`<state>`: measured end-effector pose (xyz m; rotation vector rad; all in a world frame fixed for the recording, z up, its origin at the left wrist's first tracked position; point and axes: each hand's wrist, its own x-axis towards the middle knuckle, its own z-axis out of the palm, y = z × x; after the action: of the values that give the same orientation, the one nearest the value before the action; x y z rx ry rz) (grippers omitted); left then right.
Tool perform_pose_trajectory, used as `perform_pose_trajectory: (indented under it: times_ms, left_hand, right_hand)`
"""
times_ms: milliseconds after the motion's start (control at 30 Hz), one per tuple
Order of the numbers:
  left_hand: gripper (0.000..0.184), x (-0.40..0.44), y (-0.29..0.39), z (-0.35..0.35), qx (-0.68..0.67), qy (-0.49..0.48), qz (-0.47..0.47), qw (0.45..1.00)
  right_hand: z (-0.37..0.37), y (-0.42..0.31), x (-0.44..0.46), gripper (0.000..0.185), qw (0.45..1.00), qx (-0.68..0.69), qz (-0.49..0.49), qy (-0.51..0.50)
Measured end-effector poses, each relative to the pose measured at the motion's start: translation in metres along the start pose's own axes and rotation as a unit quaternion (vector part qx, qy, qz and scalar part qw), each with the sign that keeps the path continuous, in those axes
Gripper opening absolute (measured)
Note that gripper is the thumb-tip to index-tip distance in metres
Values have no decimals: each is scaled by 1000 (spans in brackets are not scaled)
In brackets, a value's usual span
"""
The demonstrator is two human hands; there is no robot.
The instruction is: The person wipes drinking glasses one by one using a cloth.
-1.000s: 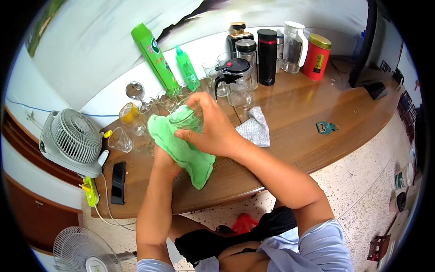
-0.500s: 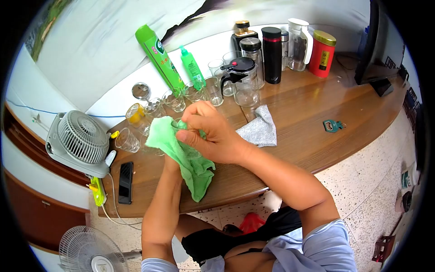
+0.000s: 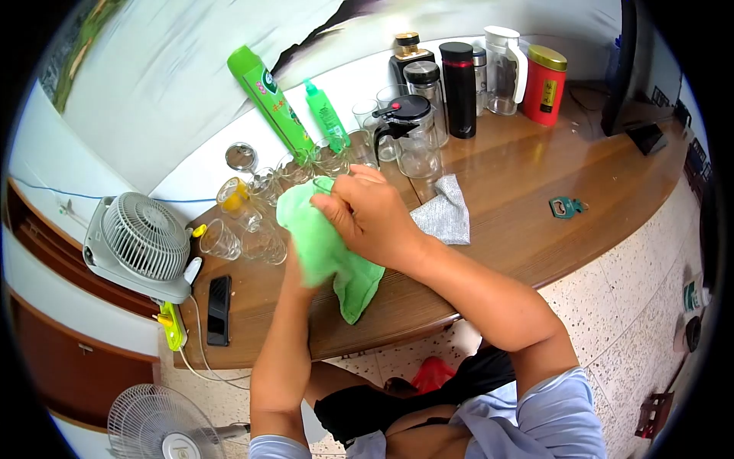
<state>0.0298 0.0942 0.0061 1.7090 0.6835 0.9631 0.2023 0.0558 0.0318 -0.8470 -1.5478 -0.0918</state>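
Observation:
A green cloth [image 3: 313, 237] hangs between my two hands above the wooden table, its loose end drooping toward the table's front edge. My right hand [image 3: 371, 214] is curled closed at the cloth's upper right, around a clear glass whose rim [image 3: 324, 183] shows just above the thumb. My left hand [image 3: 300, 269] is behind and under the cloth, with its fingers covered. Several clear glasses [image 3: 264, 243] stand or lie to the left and behind the cloth. A grey cloth [image 3: 446, 212] lies to the right of my right hand.
On the table [image 3: 520, 183] are a black-lidded glass teapot [image 3: 417, 138], a black flask [image 3: 457, 92], a white-lidded pitcher [image 3: 502, 73], a red tin [image 3: 545, 88], a leaning green can [image 3: 269, 99], a phone [image 3: 219, 310], a small fan [image 3: 144, 237] and a teal bottle opener [image 3: 564, 206].
My hands, the green cloth and the glass have shifted slightly right. My right hand has turned and closed, and less of the glass shows. The camera view has also moved a little.

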Motion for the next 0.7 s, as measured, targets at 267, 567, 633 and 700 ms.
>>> perform_pose_trajectory:
  times_ms: [267, 567, 633, 700]
  left_hand:
    - [47, -4, -11, 5, -223, 22, -74, 972]
    - [49, 14, -44, -14, -297, -71, -57, 950]
    - [48, 8, -23, -8, -187, -35, -20, 981]
    - [46, 5, -14, 8, -17, 15, 32, 999]
  right_hand:
    - [-6, 2, 0, 39, 993, 98, 1, -66]
    - [-8, -14, 5, 36, 987, 111, -62, -102]
    - [-8, -10, 4, 36, 995, 45, -24, -81]
    - [0, -3, 1, 35, 999, -9, 25, -26]
